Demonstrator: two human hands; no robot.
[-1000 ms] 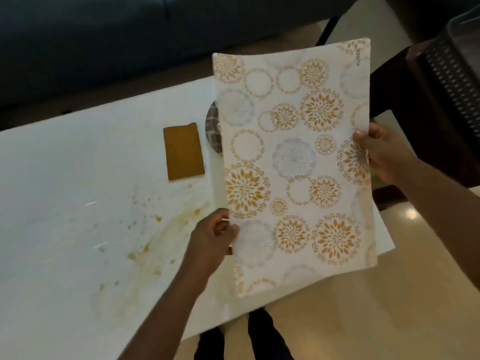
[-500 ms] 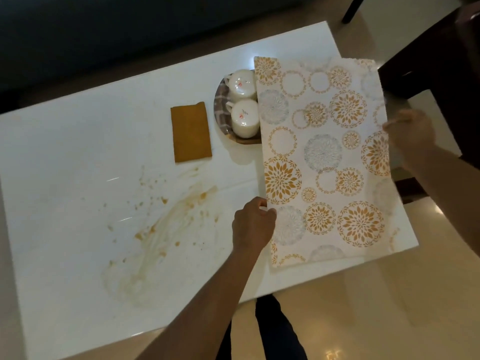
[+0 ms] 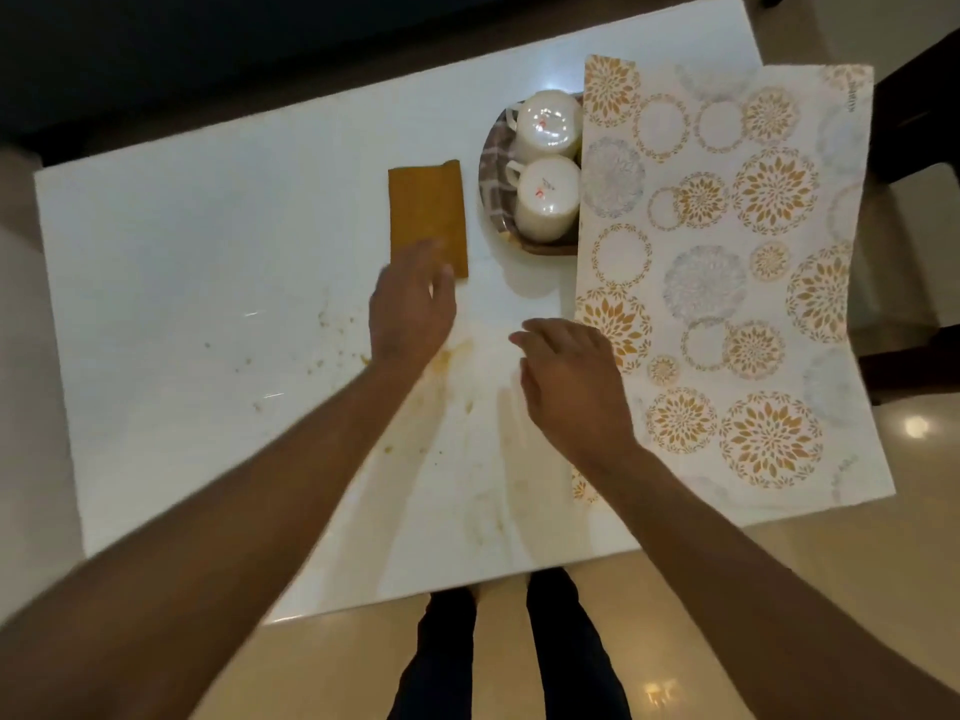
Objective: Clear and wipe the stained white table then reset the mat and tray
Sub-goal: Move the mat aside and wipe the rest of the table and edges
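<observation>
The white table (image 3: 197,262) carries orange-brown stains (image 3: 447,392) across its middle and front. A floral mat (image 3: 727,283) lies at the right end, overhanging the table's right edge and covering part of the tray (image 3: 493,168), which holds two upturned white cups (image 3: 548,200). A folded mustard cloth (image 3: 426,210) lies left of the tray. My left hand (image 3: 413,304) hovers with straight fingers over the cloth's near edge. My right hand (image 3: 566,376) is empty, fingers relaxed, over the stains just left of the mat.
A dark sofa (image 3: 208,44) runs along the far side of the table. Dark furniture (image 3: 924,106) stands to the right. My legs (image 3: 519,657) are at the table's front edge on a shiny beige floor.
The mat went from held up in both hands to lying at the table's right end. Both hands let go; the left moved to the cloth, the right moved left off the mat.
</observation>
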